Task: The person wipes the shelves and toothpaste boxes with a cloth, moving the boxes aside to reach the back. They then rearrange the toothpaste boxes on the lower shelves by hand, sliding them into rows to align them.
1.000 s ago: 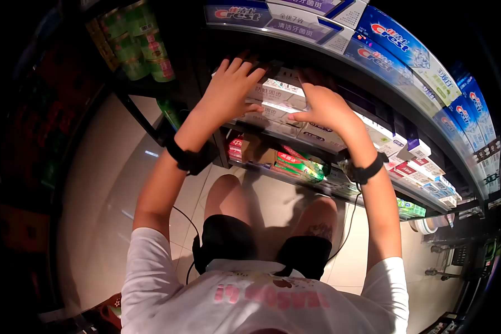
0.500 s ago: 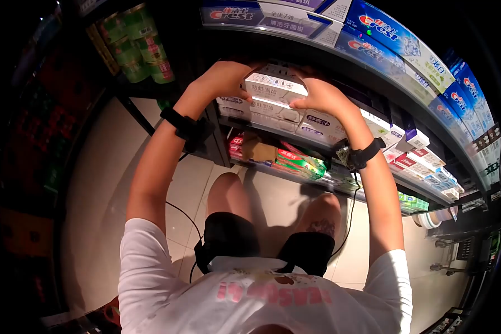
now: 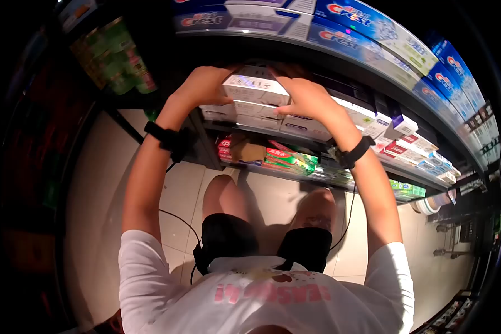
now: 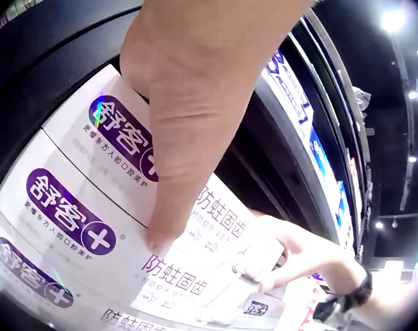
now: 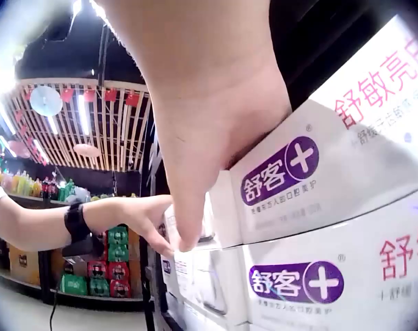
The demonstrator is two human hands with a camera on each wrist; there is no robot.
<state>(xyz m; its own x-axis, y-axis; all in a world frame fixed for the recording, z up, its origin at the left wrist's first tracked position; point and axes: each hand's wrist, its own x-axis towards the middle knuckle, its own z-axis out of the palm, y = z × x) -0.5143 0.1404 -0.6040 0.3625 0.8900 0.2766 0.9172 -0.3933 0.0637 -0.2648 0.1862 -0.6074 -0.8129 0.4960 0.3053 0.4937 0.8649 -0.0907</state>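
The left hand and right hand are framing the stacked white boxes on the shelf, thumbs lying on the near faces; the other fingers are mostly hiding on the far side, so whether they are gripping cannot be told. Pressing evenly from left and right would likely be keeping the stack square. The white boxes are looking closed, hiding their contents; Crest boxes are sitting above, a green box below.

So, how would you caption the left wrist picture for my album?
Left hand, thumb across stacked white-and-purple boxes, with the right hand farther along.
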